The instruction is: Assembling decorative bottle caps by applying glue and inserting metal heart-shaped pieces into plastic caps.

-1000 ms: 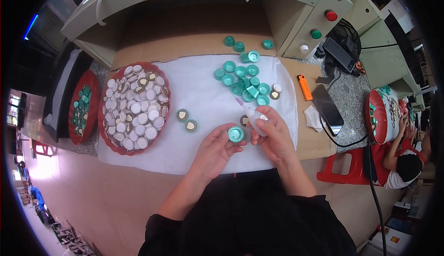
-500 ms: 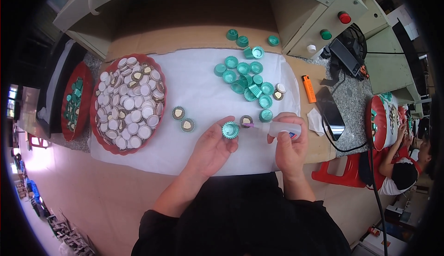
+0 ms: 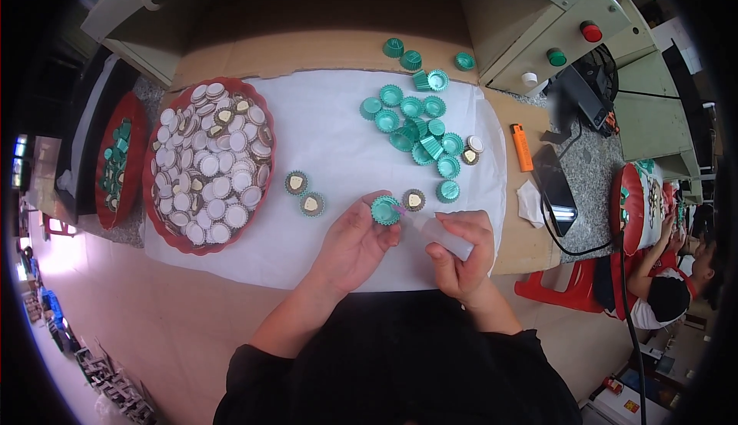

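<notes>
My right hand [image 3: 469, 257] is clamped round a translucent white plastic squeeze bottle [image 3: 448, 239] with a slim purple nozzle [image 3: 400, 210]; left hand [image 3: 356, 244] pinches a teal fluted cup [image 3: 384, 210], mouth up. Bottle is right of the cup: long axis diagonal, base low right toward me, nozzle up-left, tip at cup's right rim. Can't tell if it touches. Half a second ago the bottle lay near level across the view, nozzle pointing left; base has since swung down toward me. Just beyond the nozzle: a brown round disc with cream patch [image 3: 413, 200]. Best room to move: the white sheet [image 3: 330, 133] between the red scalloped tray [image 3: 201, 249] at left and the teal cup cluster [image 3: 411, 107] upper right. Past the sheet's right edge: orange lighter [image 3: 522, 147], then black phone [image 3: 553, 189].
</notes>
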`<act>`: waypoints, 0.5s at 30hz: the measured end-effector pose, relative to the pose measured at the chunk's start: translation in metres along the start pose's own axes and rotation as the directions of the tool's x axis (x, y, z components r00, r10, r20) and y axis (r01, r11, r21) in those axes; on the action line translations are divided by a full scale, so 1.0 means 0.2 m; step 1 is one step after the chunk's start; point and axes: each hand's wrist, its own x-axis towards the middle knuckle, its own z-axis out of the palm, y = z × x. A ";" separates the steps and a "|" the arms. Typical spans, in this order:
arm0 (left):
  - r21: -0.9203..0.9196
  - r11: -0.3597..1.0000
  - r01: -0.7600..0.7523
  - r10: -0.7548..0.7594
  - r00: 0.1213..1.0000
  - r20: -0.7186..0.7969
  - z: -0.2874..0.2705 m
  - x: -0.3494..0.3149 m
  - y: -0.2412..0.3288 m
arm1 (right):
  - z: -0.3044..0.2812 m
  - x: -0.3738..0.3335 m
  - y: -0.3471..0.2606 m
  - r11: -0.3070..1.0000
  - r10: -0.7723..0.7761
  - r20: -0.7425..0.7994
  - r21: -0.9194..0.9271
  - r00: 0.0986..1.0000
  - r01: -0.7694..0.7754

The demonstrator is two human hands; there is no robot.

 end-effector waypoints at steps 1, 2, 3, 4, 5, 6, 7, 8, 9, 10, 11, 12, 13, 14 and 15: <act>0.003 1.000 0.000 0.000 1.000 -0.004 0.00 0.00 0.00 | 0.00 0.00 0.00 1.000 0.003 0.005 0.001 1.000 -0.003; 0.007 1.000 -0.001 0.001 1.000 -0.009 0.01 0.00 0.00 | 0.00 0.01 -0.01 1.000 0.006 0.009 0.002 1.000 -0.006; 0.005 1.000 -0.001 0.001 1.000 -0.009 0.00 0.00 0.00 | 0.00 0.01 -0.01 1.000 0.006 0.011 0.003 1.000 -0.006; 0.006 1.000 -0.003 0.003 1.000 -0.006 0.00 0.00 0.00 | 0.00 0.01 -0.01 1.000 0.006 0.012 -0.004 1.000 -0.006; 0.007 1.000 -0.005 0.005 1.000 -0.004 0.00 0.00 0.00 | 0.00 0.01 -0.01 1.000 0.006 0.014 -0.011 1.000 -0.006; 0.007 1.000 -0.005 0.005 1.000 -0.003 0.00 0.00 0.00 | -0.01 0.01 -0.01 1.000 0.006 0.014 -0.011 1.000 -0.006; 0.008 1.000 -0.004 0.004 1.000 -0.006 0.00 0.00 0.00 | -0.01 0.01 -0.01 1.000 0.009 0.017 -0.013 1.000 -0.009; 0.009 1.000 -0.003 0.003 1.000 -0.010 0.00 0.00 0.00 | 0.00 0.01 -0.01 1.000 0.012 0.021 -0.015 1.000 -0.012; 0.010 1.000 -0.002 0.002 1.000 -0.009 0.00 0.00 0.00 | 0.00 0.01 -0.01 1.000 0.012 0.020 -0.015 1.000 -0.011; 0.018 1.000 -0.003 0.003 1.000 -0.010 0.00 0.00 0.00 | 0.00 0.01 -0.01 1.000 0.011 0.017 -0.013 1.000 -0.011; 0.027 1.000 -0.003 0.004 1.000 -0.010 0.00 0.00 0.00 | 0.00 0.01 -0.01 1.000 0.010 0.014 -0.010 1.000 -0.010; 0.027 1.000 -0.005 0.005 1.000 -0.010 0.00 0.00 0.00 | 0.00 0.01 -0.01 1.000 0.009 0.014 -0.009 1.000 -0.009; 0.025 1.000 -0.005 0.005 1.000 -0.014 0.00 0.00 0.00 | 0.00 0.01 0.00 1.000 0.003 0.019 -0.010 1.000 -0.002; 0.023 1.000 -0.006 0.006 1.000 -0.018 0.00 -0.01 0.00 | 0.01 0.01 0.00 1.000 -0.004 0.025 -0.012 1.000 0.004; 0.023 1.000 -0.005 0.006 1.000 -0.017 0.00 -0.01 0.00 | 0.00 0.01 0.00 1.000 -0.003 0.025 -0.013 1.000 0.004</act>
